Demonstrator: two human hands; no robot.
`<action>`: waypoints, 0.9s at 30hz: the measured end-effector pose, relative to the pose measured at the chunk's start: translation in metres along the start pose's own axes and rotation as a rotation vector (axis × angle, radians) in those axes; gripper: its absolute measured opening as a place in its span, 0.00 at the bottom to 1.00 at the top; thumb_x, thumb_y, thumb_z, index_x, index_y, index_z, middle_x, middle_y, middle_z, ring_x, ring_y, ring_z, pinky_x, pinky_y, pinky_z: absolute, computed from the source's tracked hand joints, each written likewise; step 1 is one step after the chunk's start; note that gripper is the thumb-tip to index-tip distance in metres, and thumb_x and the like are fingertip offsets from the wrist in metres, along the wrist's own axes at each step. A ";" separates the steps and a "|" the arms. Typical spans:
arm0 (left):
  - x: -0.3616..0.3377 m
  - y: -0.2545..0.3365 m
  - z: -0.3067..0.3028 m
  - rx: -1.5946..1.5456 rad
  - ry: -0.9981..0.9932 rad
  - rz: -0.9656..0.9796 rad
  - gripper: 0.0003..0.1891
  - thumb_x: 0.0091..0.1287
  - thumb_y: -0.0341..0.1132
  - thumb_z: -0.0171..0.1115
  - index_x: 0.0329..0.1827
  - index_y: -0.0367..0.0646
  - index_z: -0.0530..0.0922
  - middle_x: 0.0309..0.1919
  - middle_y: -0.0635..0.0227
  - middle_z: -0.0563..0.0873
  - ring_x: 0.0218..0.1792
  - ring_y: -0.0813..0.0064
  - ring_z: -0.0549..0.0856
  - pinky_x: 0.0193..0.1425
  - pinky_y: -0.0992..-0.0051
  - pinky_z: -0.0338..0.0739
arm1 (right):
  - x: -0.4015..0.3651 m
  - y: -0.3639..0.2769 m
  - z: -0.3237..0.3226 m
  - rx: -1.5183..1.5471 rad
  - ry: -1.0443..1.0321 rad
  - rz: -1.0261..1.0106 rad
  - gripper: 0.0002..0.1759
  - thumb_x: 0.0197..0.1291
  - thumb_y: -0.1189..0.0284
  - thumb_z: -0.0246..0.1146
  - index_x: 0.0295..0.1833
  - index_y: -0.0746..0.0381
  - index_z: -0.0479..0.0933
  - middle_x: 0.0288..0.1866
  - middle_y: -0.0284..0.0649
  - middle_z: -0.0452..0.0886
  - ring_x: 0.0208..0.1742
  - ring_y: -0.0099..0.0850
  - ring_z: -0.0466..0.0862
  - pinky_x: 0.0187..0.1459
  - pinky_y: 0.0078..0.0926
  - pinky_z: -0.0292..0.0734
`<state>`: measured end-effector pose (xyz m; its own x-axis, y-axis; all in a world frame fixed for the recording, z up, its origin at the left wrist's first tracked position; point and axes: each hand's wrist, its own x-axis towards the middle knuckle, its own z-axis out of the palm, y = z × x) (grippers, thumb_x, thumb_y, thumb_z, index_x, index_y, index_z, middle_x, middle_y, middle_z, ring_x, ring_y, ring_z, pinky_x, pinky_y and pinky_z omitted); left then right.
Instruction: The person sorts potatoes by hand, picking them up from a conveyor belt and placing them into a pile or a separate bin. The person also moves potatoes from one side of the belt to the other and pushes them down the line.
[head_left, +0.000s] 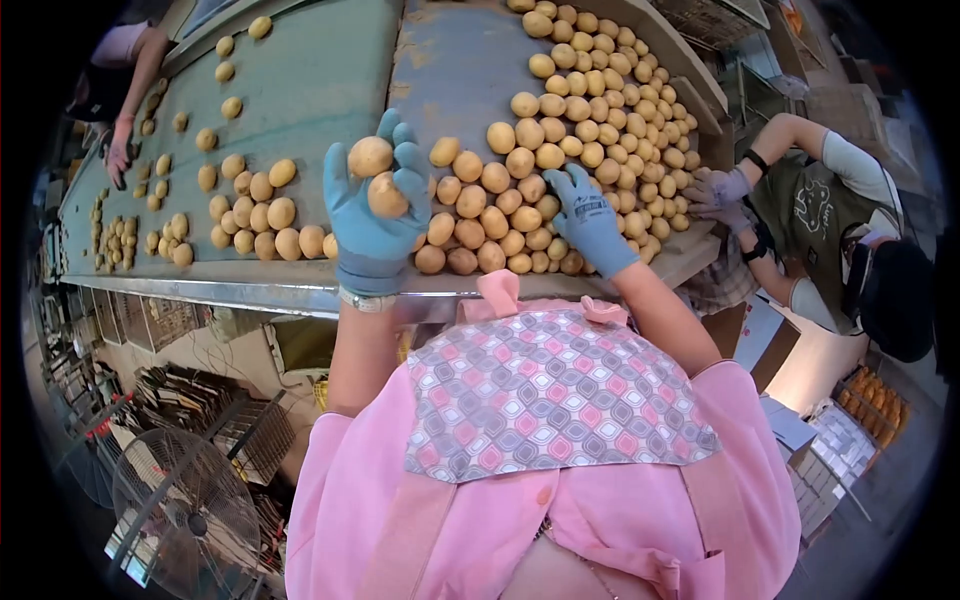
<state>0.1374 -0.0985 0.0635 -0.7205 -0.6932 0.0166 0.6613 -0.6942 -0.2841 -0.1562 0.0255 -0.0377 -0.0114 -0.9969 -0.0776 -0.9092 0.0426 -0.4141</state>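
My left hand [375, 245], in a blue glove, is turned palm up with its fingers curled around two potatoes. One potato [370, 157] sits near the fingertips and the other potato [388, 195] lies lower, against the palm. My right hand [592, 225], in a matching blue glove, reaches over the heap of potatoes [610, 120] with its fingers apart, touching the ones in front. No potato shows in its grasp, though its palm side is hidden. Looser potatoes [260, 215] lie on the green belt left of my left hand.
A metal rim [220, 287] borders the sorting belt [310, 90] in front of me. On the right a co-worker's gloved hands [718, 195] touch the heap's edge. Another person's hand [118, 150] is over the far left. A fan [185, 510] stands behind left.
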 end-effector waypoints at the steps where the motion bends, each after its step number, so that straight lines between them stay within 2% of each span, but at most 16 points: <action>1: -0.002 0.000 0.004 -0.047 -0.018 -0.018 0.33 0.80 0.57 0.57 0.80 0.45 0.74 0.73 0.57 0.82 0.73 0.58 0.81 0.74 0.62 0.81 | 0.002 0.000 -0.008 0.097 0.004 0.029 0.39 0.58 0.76 0.70 0.77 0.56 0.70 0.75 0.53 0.71 0.67 0.53 0.80 0.65 0.44 0.82; 2: -0.005 -0.001 0.007 -0.092 -0.036 -0.037 0.33 0.80 0.58 0.57 0.80 0.45 0.74 0.74 0.58 0.81 0.75 0.58 0.79 0.76 0.61 0.79 | 0.003 0.002 -0.015 0.197 0.010 0.056 0.38 0.57 0.75 0.71 0.76 0.55 0.72 0.74 0.52 0.72 0.68 0.53 0.80 0.66 0.44 0.81; 3: -0.013 -0.004 0.009 -0.027 0.012 0.040 0.33 0.80 0.56 0.58 0.82 0.49 0.72 0.83 0.60 0.72 0.83 0.55 0.70 0.86 0.50 0.68 | 0.008 0.001 -0.024 0.295 0.018 0.079 0.37 0.57 0.74 0.71 0.74 0.55 0.74 0.72 0.51 0.74 0.68 0.52 0.80 0.67 0.45 0.80; 6: -0.013 -0.042 0.023 0.250 0.001 0.093 0.33 0.79 0.59 0.56 0.82 0.54 0.73 0.88 0.60 0.63 0.88 0.47 0.57 0.91 0.40 0.48 | 0.006 -0.041 -0.076 0.504 0.173 0.060 0.37 0.58 0.74 0.71 0.76 0.56 0.73 0.69 0.49 0.76 0.67 0.47 0.80 0.66 0.43 0.80; 7: -0.013 -0.052 0.026 0.161 0.185 0.160 0.35 0.79 0.63 0.54 0.83 0.56 0.72 0.89 0.60 0.61 0.88 0.42 0.52 0.90 0.35 0.40 | 0.008 -0.053 -0.084 0.542 0.263 -0.074 0.37 0.59 0.74 0.71 0.76 0.57 0.73 0.68 0.48 0.78 0.68 0.44 0.80 0.66 0.42 0.80; 10: -0.010 -0.056 0.004 0.187 0.075 0.026 0.36 0.81 0.65 0.49 0.84 0.53 0.69 0.86 0.57 0.66 0.86 0.47 0.60 0.89 0.40 0.53 | 0.017 -0.115 -0.119 0.757 0.163 -0.124 0.39 0.61 0.74 0.70 0.79 0.57 0.71 0.77 0.51 0.73 0.71 0.45 0.80 0.66 0.42 0.80; 12: -0.008 -0.066 -0.019 0.735 0.291 0.228 0.38 0.81 0.67 0.45 0.84 0.52 0.68 0.83 0.58 0.69 0.82 0.55 0.69 0.86 0.51 0.62 | 0.030 -0.133 -0.116 0.456 0.153 -0.279 0.40 0.63 0.70 0.70 0.81 0.57 0.69 0.81 0.53 0.69 0.73 0.53 0.78 0.69 0.46 0.78; 14: -0.006 -0.058 -0.008 0.358 0.254 0.115 0.39 0.81 0.67 0.44 0.84 0.50 0.68 0.81 0.60 0.71 0.79 0.58 0.72 0.84 0.56 0.66 | 0.031 -0.151 -0.115 0.200 0.146 -0.335 0.39 0.65 0.65 0.70 0.81 0.59 0.69 0.81 0.53 0.69 0.73 0.52 0.78 0.71 0.48 0.75; 18: -0.009 -0.049 0.003 0.110 0.135 0.062 0.40 0.81 0.68 0.45 0.84 0.49 0.68 0.79 0.60 0.74 0.78 0.59 0.74 0.83 0.56 0.69 | 0.032 -0.168 -0.120 0.248 0.272 -0.410 0.36 0.68 0.66 0.67 0.81 0.58 0.71 0.78 0.52 0.74 0.71 0.49 0.78 0.70 0.47 0.74; 19: -0.011 -0.045 0.001 0.099 0.178 0.078 0.41 0.80 0.68 0.45 0.85 0.48 0.66 0.79 0.59 0.74 0.78 0.59 0.74 0.84 0.53 0.68 | 0.033 -0.168 -0.124 0.292 0.269 -0.431 0.34 0.69 0.64 0.66 0.79 0.60 0.72 0.78 0.51 0.74 0.71 0.50 0.78 0.71 0.48 0.74; 20: -0.010 -0.046 0.002 0.409 0.266 0.142 0.41 0.80 0.68 0.46 0.85 0.48 0.66 0.79 0.59 0.73 0.78 0.58 0.73 0.85 0.50 0.67 | 0.038 -0.166 -0.125 0.335 0.266 -0.457 0.33 0.70 0.63 0.65 0.78 0.62 0.72 0.77 0.50 0.75 0.71 0.50 0.78 0.72 0.49 0.73; 21: -0.007 -0.047 0.004 0.721 0.346 0.205 0.41 0.80 0.68 0.47 0.85 0.49 0.65 0.79 0.59 0.73 0.78 0.57 0.73 0.85 0.48 0.66 | 0.050 -0.149 -0.122 0.321 0.256 -0.494 0.28 0.72 0.64 0.64 0.75 0.60 0.75 0.75 0.48 0.77 0.67 0.47 0.80 0.64 0.45 0.77; 22: -0.005 -0.042 0.003 0.500 0.258 0.150 0.37 0.80 0.65 0.50 0.84 0.55 0.68 0.80 0.62 0.73 0.79 0.56 0.72 0.85 0.46 0.66 | 0.062 -0.133 -0.119 0.307 0.247 -0.530 0.24 0.73 0.65 0.64 0.71 0.59 0.78 0.73 0.47 0.78 0.64 0.44 0.82 0.57 0.42 0.82; 23: -0.002 -0.037 0.002 0.282 0.189 0.081 0.33 0.80 0.62 0.53 0.83 0.60 0.70 0.81 0.65 0.73 0.79 0.55 0.72 0.85 0.45 0.66 | 0.072 -0.118 -0.136 0.364 0.162 -0.436 0.20 0.73 0.66 0.63 0.68 0.58 0.79 0.71 0.46 0.78 0.61 0.42 0.83 0.50 0.39 0.84; 24: -0.001 -0.036 0.004 0.220 0.186 0.076 0.32 0.80 0.63 0.53 0.83 0.63 0.71 0.81 0.65 0.73 0.80 0.54 0.71 0.85 0.43 0.64 | 0.095 -0.085 -0.114 -0.137 0.469 -0.381 0.17 0.72 0.68 0.63 0.64 0.57 0.80 0.70 0.45 0.78 0.59 0.41 0.83 0.45 0.37 0.84; 27: 0.006 -0.040 0.017 0.047 0.199 0.079 0.31 0.80 0.65 0.51 0.83 0.70 0.72 0.83 0.64 0.70 0.82 0.51 0.68 0.86 0.41 0.61 | 0.199 0.081 -0.092 -0.516 0.624 -0.339 0.18 0.73 0.71 0.62 0.66 0.58 0.80 0.73 0.41 0.82 0.61 0.39 0.88 0.52 0.37 0.88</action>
<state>0.1101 -0.0784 0.0908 -0.6898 -0.6974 -0.1948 0.7232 -0.6505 -0.2320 -0.2706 -0.1752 -0.0031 0.2053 -0.8110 0.5478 -0.9779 -0.1475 0.1482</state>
